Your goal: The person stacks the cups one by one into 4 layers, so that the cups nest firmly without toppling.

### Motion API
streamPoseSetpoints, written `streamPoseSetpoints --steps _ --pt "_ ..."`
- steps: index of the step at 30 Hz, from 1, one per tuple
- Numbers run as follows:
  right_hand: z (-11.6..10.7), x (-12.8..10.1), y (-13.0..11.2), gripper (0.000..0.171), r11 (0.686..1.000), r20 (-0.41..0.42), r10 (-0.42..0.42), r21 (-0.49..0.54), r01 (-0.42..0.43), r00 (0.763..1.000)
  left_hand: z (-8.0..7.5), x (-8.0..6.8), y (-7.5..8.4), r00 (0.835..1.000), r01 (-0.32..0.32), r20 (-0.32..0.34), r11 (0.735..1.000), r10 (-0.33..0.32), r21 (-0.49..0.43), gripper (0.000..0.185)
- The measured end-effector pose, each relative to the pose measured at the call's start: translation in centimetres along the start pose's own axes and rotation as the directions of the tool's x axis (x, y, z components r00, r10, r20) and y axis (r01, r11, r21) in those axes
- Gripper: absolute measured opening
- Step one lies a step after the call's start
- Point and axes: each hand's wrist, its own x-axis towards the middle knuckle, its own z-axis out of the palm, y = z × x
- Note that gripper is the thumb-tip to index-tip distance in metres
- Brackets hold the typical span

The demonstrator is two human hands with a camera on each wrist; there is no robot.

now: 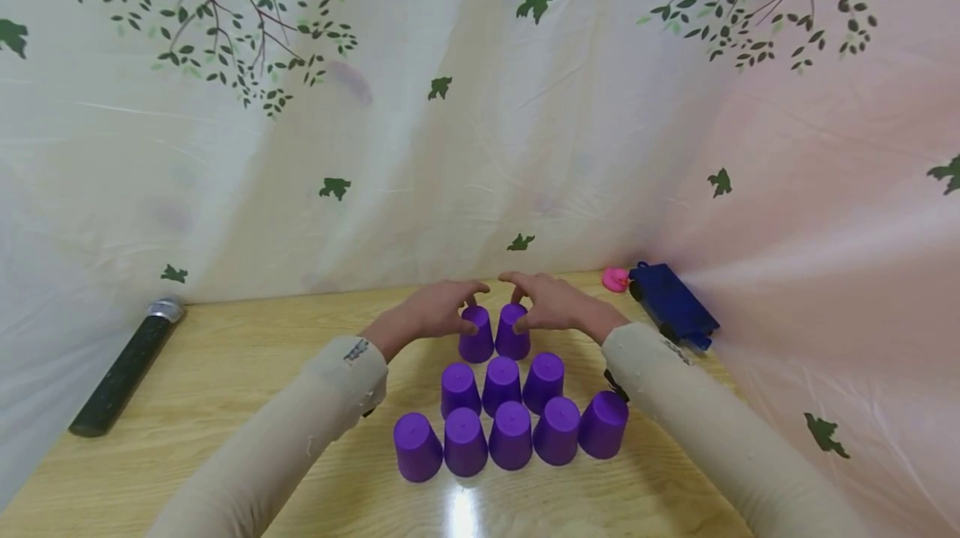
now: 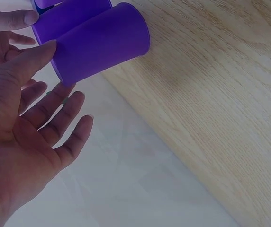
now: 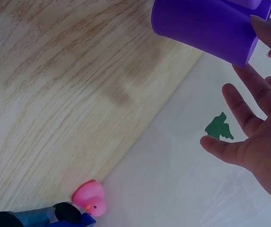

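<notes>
Two upside-down purple cups stand side by side in the back row on the table in the head view. My left hand (image 1: 433, 309) pinches the left cup (image 1: 477, 344) near its top, thumb on the near side and a fingertip on the far side. With the same kind of pinch, my right hand (image 1: 558, 303) holds the right cup (image 1: 513, 345). The left wrist view shows the thumb and a finger at the base edge of the cup (image 2: 102, 45), the other fingers spread. Nearer me stand a middle row of three cups (image 1: 501, 388) and a front row of several cups (image 1: 512, 438).
A dark cylinder with a silver end (image 1: 127, 371) lies on the table (image 1: 225, 379) at the left. At the back right are a pink toy duck (image 1: 616, 279) and a blue toy vehicle (image 1: 671, 300). A leaf-printed curtain (image 1: 420, 213) hangs along the table's back edge.
</notes>
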Motion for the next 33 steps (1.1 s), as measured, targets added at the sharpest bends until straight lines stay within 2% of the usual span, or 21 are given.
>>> streamPoseSetpoints --steps 33 --pt "-0.04 0.03 -0.01 0.089 1.0 0.007 0.009 0.007 -0.009 1.0 0.04 0.06 -0.27 1.0 0.005 0.001 1.0 -0.005 -0.005 0.069"
